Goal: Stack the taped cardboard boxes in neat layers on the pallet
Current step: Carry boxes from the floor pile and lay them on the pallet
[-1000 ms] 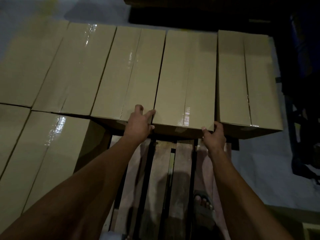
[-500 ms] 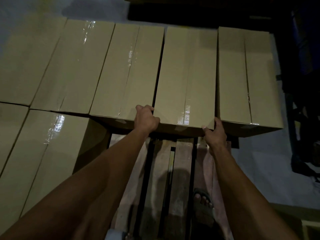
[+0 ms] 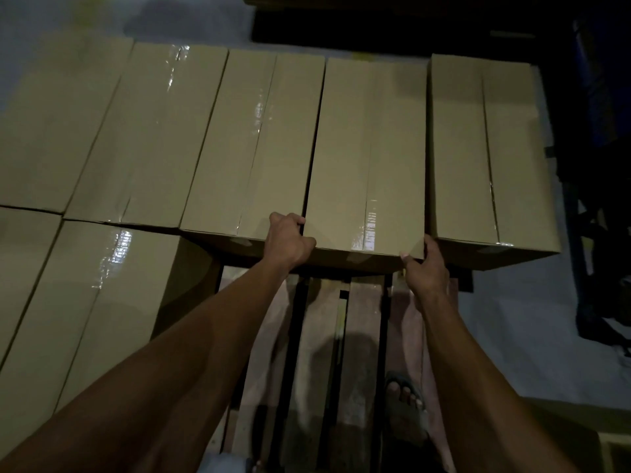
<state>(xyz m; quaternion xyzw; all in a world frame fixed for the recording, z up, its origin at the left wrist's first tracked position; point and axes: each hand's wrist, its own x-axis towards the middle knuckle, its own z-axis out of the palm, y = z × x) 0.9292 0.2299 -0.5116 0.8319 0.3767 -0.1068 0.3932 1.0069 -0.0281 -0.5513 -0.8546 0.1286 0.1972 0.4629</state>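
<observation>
With both hands gripping the box's (image 3: 367, 158) near corners, left hand (image 3: 288, 242) curled into the gap, right hand (image 3: 426, 269) pinching the edge: slide evenly, close the side gaps, square against the neighbours on the pallet (image 3: 327, 336).

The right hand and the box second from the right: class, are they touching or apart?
Touching. The head view shows the right hand gripping the near right corner of the box second from the right, thumb on its top and fingers curled into the gap beside it.

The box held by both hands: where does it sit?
Head view, centre-right: the box sits second from the right in the far row, gripped at its near corners.
</observation>
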